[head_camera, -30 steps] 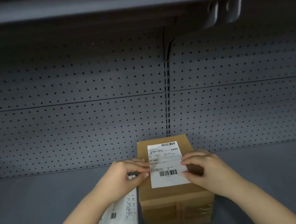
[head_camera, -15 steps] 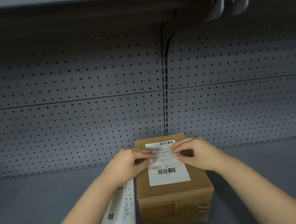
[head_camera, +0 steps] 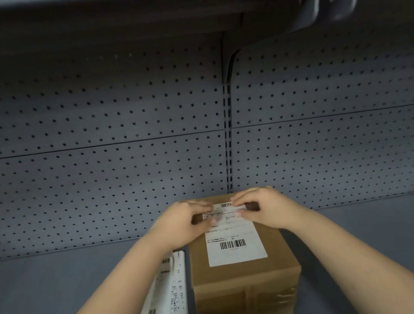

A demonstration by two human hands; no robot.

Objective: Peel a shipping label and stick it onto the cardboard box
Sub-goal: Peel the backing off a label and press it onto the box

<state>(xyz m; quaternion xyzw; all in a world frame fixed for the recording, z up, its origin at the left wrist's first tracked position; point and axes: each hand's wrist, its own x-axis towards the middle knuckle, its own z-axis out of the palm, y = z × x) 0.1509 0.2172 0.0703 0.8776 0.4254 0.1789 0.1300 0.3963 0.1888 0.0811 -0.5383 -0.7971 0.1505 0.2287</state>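
A brown cardboard box (head_camera: 243, 278) stands on the grey shelf in front of me. A white shipping label (head_camera: 235, 251) with barcodes lies flat on its top face. My left hand (head_camera: 182, 222) and my right hand (head_camera: 264, 207) rest on the label's far end, fingertips and thumbs pressed down on the paper near the box's back edge. The fingers are bent and hide the label's far corners. Neither hand lifts anything.
A stack of white label sheets (head_camera: 169, 299) lies on the shelf (head_camera: 61, 284) just left of the box, partly under my left forearm. A grey pegboard wall (head_camera: 98, 142) rises close behind the box. A shelf bracket (head_camera: 325, 1) hangs at the upper right.
Both hands have slid along the label from its middle to its far end, towards the pegboard. The near half of the label now lies uncovered and flat.
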